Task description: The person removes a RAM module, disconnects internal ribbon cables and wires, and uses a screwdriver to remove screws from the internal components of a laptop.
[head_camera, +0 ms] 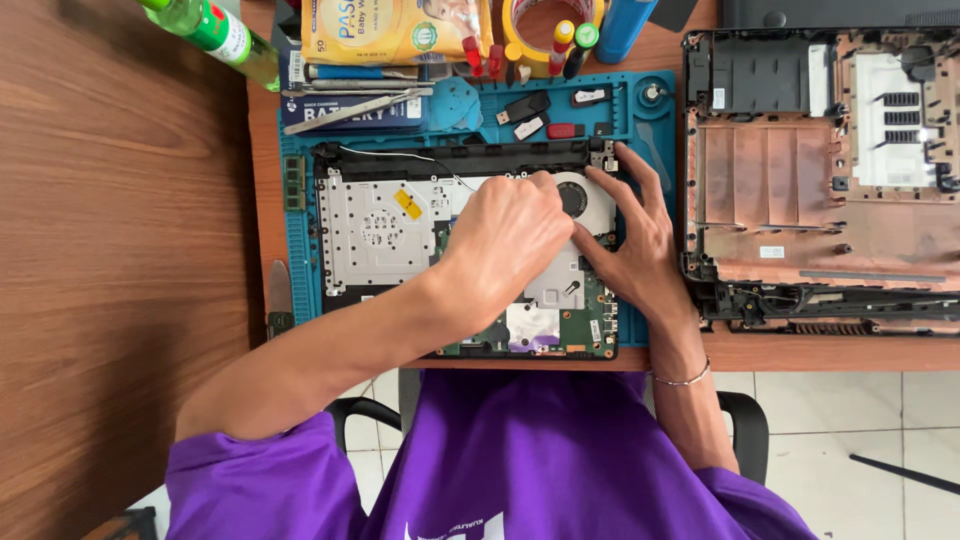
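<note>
A yellow soft pack (pixel 395 28) of wipes is lying at the far edge of the counter. Just below it, a dark blue flat box (pixel 345 110) is resting on the mat. A green bottle's red-and-white label (pixel 228 35) is showing at top left. A small yellow sticker (pixel 407 204) is sitting on the laptop's metal plate.

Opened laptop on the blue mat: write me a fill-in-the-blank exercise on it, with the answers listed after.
1. The opened laptop lies on a mat coloured ____.
2. The left hand and the right hand both rest near the round cooling ____ of the laptop.
3. The removed bottom cover lies to the ____ of the mat.
4. A bracelet is worn on the ____ wrist.

Missing words: blue; fan; right; right
</note>
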